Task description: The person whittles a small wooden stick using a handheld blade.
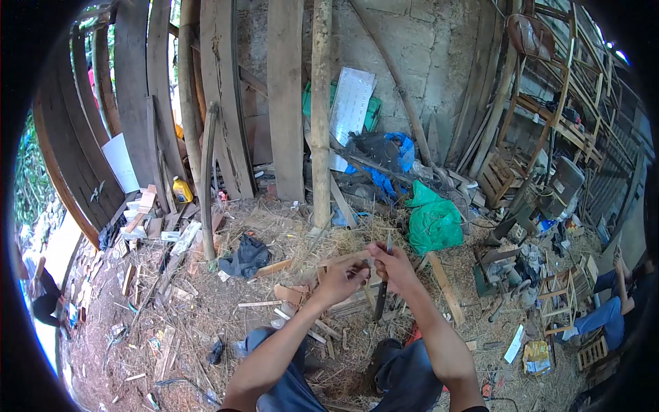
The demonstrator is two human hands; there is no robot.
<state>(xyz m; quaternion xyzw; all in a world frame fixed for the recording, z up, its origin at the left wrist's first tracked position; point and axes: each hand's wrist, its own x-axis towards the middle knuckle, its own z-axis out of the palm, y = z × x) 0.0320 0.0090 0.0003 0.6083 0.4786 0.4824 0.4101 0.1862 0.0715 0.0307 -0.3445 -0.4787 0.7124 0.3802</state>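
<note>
My left hand [343, 280] is raised in front of my knees, its fingers curled and pinched together close to the other hand; what they hold, if anything, is too small to make out. Just to its right, my right hand [392, 266] is closed around a knife [381, 301]. The dark part of the knife hangs below the fist, and a thin grey part sticks up above it. The fingertips of both hands nearly meet. Wood strips and shavings lie on the ground beneath.
A green plastic bag [435, 223] lies ahead to the right, a black cloth [246, 257] to the left. A wooden post [320, 123] stands in front. Wood scraps litter the ground. Another person [607, 316] sits at the far right, and a person [47, 295] is at the left edge.
</note>
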